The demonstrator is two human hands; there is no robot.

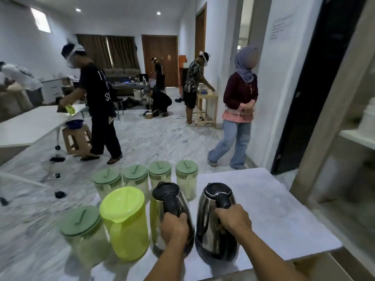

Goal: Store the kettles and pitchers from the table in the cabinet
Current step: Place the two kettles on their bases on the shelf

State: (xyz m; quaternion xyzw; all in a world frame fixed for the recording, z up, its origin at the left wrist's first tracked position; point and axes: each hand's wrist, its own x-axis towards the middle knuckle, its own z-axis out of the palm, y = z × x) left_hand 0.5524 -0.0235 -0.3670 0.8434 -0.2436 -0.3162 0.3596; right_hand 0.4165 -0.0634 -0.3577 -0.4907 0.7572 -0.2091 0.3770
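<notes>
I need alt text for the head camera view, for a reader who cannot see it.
Two bare hands each grip the black handle of a steel kettle on a white table: left hand on the left kettle, right hand on the right kettle. Beside them stand a lime pitcher and five green-lidded clear pitchers.

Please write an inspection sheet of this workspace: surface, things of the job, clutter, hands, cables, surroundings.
Surface: white table, right part bare.
Job's things: two steel kettles, left kettle and right kettle; yellow-green pitcher; five green-lidded clear pitchers, nearest, four in a back row.
Clutter: nothing seen on the table.
Hands: left hand grips the left kettle's handle; right hand grips the right kettle's handle.
Cables: none on the table; some on the far floor.
Surroundings: open cabinet at right; several people behind.
</notes>
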